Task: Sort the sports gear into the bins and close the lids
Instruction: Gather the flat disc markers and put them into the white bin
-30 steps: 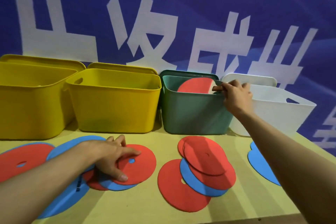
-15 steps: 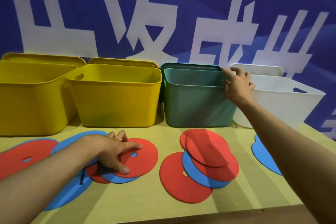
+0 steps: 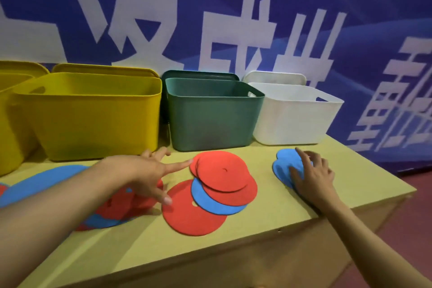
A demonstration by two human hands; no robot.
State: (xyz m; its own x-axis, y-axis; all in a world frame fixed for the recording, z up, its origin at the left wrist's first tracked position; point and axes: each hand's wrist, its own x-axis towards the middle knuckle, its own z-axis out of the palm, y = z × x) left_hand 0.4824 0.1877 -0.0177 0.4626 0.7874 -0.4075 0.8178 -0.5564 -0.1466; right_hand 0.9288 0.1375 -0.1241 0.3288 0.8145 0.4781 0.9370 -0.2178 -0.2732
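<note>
From the head camera, a yellow-green table [image 3: 268,215] is carrying four open bins in a row along its far edge: two yellow bins, the nearer one [image 3: 93,119] beside a second one [image 3: 9,124] that is cut by the left border, then a green bin [image 3: 210,117] and a white bin [image 3: 292,119] at the right. Behind each bin its lid is standing upright, for example the green lid [image 3: 201,75], so no bin is closed yet. The left hand [image 3: 142,173] is hovering with straight, spread fingers above the table, holding nothing, with its index finger pointing at the middle pile of flat discs. In this pile a top red disc [image 3: 222,170] is lying over a blue disc [image 3: 215,201] and a lower red disc [image 3: 187,215]. Under the left forearm more red and blue discs [image 3: 112,210] are lying overlapped. The right hand [image 3: 313,175] is resting with released, slightly bent fingers on the blue discs [image 3: 285,163] in front of the white bin. I cannot tell if it is lifting any. A blue banner [image 3: 233,18] with white characters is hanging behind.
</note>
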